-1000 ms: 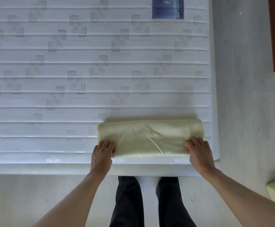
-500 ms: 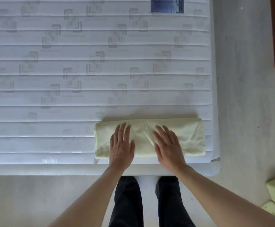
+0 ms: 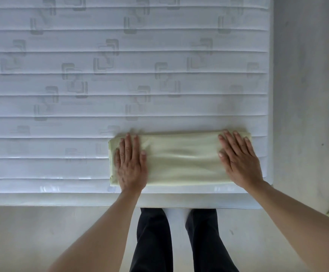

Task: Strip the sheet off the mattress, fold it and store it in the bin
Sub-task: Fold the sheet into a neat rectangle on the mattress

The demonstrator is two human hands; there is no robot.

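okay, my hands have slid out from the middle to the ends of the folded sheet [image 3: 181,160], smoothing it flat. left hand [image 3: 131,165] pressing the left end, fingers straight, gripping nothing; right hand [image 3: 240,160] flat on the right end, same. sheet sits at the near edge of the bare mattress [image 3: 120,85]. looks ready for another fold, then the bin, i'd say.

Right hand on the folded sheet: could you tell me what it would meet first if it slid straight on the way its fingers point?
Probably only bare mattress beyond the sheet; the right hand has nothing else ahead in view.
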